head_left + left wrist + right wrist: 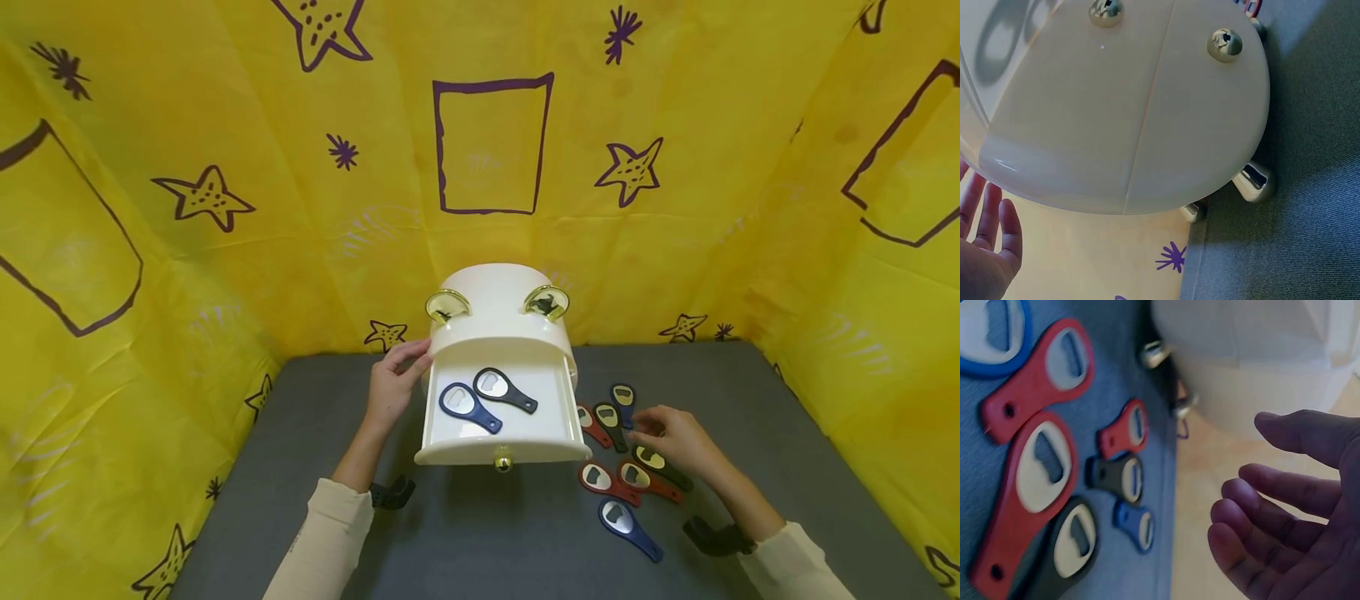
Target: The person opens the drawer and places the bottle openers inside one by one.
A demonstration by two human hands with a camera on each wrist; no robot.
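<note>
A white rounded box with gold trim has its drawer pulled out. Inside lie a blue bottle opener and a black bottle opener. My left hand rests its fingertips against the box's left side, fingers extended. To the right of the drawer, my right hand hovers over several bottle openers with nothing in its grasp. Its fingertips are nearest a blue opener, beside a black opener. In the right wrist view its thumb and fingers are spread apart.
Nearer the front lie a red opener, another red one, a black one and a blue one. All rest on the grey table. Yellow cloth with purple drawings walls the back and sides.
</note>
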